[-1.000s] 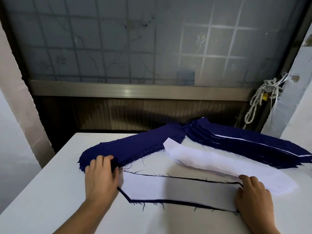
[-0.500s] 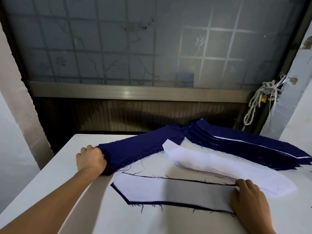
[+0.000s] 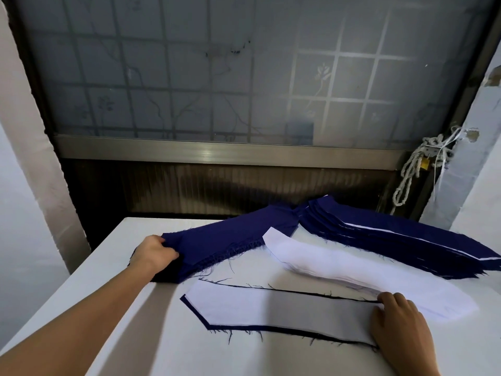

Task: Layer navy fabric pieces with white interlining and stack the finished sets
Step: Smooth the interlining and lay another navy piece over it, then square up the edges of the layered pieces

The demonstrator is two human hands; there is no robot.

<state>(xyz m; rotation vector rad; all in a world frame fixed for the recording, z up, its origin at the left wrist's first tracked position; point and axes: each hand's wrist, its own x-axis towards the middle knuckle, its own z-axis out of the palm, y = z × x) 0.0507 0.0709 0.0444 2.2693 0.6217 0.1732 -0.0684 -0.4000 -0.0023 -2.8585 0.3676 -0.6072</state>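
Observation:
A layered set [image 3: 271,312], white interlining on a navy piece with a thin navy border showing, lies flat near the table's front. My right hand [image 3: 400,327] rests on its right end with fingers laid over the edge. My left hand [image 3: 154,253] grips the left end of a pile of navy fabric pieces [image 3: 230,240] and has that end lifted a little. A pile of white interlining [image 3: 352,270] lies between the set and a stack of finished sets [image 3: 406,240] at the back right.
The white table [image 3: 95,280] ends at the back against a dark wall under a frosted window [image 3: 217,77]. A bundle of white cord [image 3: 423,164] hangs at the right. White walls stand on both sides.
My left hand left the set's left end, moved up and left to the navy pile's end and took hold of it. The right hand stays on the set's right end.

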